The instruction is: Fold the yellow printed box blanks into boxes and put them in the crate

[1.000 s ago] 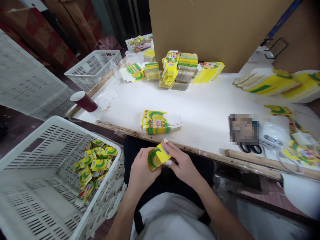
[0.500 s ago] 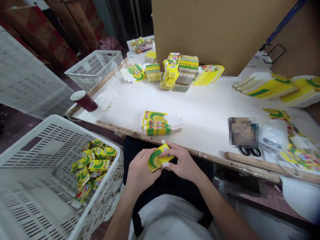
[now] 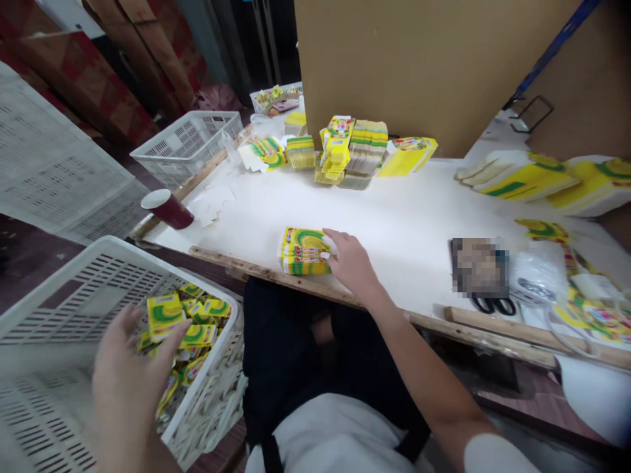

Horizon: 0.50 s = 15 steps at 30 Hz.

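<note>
Over the white basket [image 3: 111, 253] at the lower left, my left hand [image 3: 133, 368] has its fingers spread. A yellow-green box [image 3: 164, 315] is just beyond its fingertips, above other small yellow boxes [image 3: 200, 335] in the basket. My right hand [image 3: 352, 263] reaches to the small stack of flat yellow cartons [image 3: 303, 251] near the table's front edge. Its fingers and thumb close on the right end of the stack, where white flaps show; how many cartons it grips is hidden.
Carton stacks [image 3: 362, 151] stand along the cardboard panel [image 3: 419, 72]. A dark red cup [image 3: 170, 209] lies tilted at the table's left edge. Black-handled scissors [image 3: 493, 305], a clear plastic bundle [image 3: 539, 269] and a wooden strip [image 3: 497, 335] are on the right.
My hands have parted. The left moved down-left over the basket, and the box they held is now there, free of its fingers. The right moved up to the carton stack on the table.
</note>
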### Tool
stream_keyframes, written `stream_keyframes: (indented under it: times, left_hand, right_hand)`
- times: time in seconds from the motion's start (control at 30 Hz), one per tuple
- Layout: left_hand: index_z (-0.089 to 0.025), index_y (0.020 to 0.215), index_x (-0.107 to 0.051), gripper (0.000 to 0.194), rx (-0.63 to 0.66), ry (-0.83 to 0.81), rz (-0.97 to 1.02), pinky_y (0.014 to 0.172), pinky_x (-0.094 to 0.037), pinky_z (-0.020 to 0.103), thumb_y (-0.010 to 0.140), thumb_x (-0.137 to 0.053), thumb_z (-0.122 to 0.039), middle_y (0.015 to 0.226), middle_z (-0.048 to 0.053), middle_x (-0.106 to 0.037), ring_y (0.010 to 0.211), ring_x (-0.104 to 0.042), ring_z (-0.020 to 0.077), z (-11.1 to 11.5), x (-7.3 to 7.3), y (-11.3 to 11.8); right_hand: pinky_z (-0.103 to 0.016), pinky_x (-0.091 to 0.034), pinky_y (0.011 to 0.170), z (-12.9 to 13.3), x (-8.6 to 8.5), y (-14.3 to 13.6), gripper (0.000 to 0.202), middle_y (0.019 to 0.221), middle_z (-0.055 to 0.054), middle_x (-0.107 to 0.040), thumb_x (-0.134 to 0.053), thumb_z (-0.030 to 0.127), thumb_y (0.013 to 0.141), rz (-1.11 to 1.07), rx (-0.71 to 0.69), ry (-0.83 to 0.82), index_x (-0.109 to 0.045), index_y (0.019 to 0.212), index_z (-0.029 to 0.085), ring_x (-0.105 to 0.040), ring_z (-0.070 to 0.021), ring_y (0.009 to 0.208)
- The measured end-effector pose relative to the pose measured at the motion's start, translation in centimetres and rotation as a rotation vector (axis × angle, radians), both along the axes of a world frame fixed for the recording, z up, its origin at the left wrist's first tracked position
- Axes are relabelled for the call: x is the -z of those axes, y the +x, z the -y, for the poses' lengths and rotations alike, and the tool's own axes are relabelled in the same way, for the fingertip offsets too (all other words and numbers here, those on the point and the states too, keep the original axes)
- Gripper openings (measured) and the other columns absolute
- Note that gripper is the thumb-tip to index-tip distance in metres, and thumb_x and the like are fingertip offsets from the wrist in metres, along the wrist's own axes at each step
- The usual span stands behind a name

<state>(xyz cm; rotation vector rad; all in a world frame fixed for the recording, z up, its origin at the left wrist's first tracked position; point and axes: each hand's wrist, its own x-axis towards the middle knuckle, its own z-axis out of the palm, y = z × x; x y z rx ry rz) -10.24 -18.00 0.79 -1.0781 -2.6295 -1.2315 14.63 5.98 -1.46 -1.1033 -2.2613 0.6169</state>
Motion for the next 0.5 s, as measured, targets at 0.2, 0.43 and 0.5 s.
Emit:
stream_keyframes:
  times: [0.2, 0.43, 0.5]
  left_hand:
    - [-0.021, 0.113, -0.058, 0.05, 0.346, -0.124, 0.011, 0.094, -0.044, 0.047, 0.072, -0.063, -0.05, 0.112, 0.01, -0.064, 0.105, -0.059, 0.0286, -3.2, 2.7, 4.5]
    - [-0.023, 0.125, -0.049, 0.056, 0.616, -0.018, 0.54, 0.097, -0.043, 0.045, 0.074, -0.066, -0.038, 0.123, 0.011, -0.059, 0.114, -0.055, 0.0245, -5.8, 4.0, 10.2]
    - [-0.023, 0.13, -0.043, 0.069, 0.615, 0.204, 0.745, 0.096, -0.045, 0.045, 0.07, -0.069, -0.045, 0.127, 0.014, -0.055, 0.118, -0.053, 0.0266, -6.3, 4.3, 11.3]
  right_hand:
    - [-0.04, -0.043, 0.085, -1.2, 1.5, -1.4, 0.043, 0.101, -0.013, -0.062, -0.047, 0.0, 0.071, 0.074, -0.009, 0.015, -0.059, 0.11, 0.015, -0.055, -0.0266, 0.094]
    - [-0.033, -0.046, 0.075, 2.0, 0.2, -1.0, 0.042, 0.096, -0.006, -0.058, -0.051, 0.008, 0.072, -0.224, 0.01, -0.121, -0.044, 0.113, 0.019, -0.056, -0.0188, 0.083]
    - [-0.028, -0.047, 0.066, 4.5, 0.3, -1.0, 0.044, 0.086, 0.0, -0.055, -0.058, 0.012, 0.072, -0.452, -0.115, -0.346, -0.042, 0.112, 0.022, -0.055, -0.0141, 0.071]
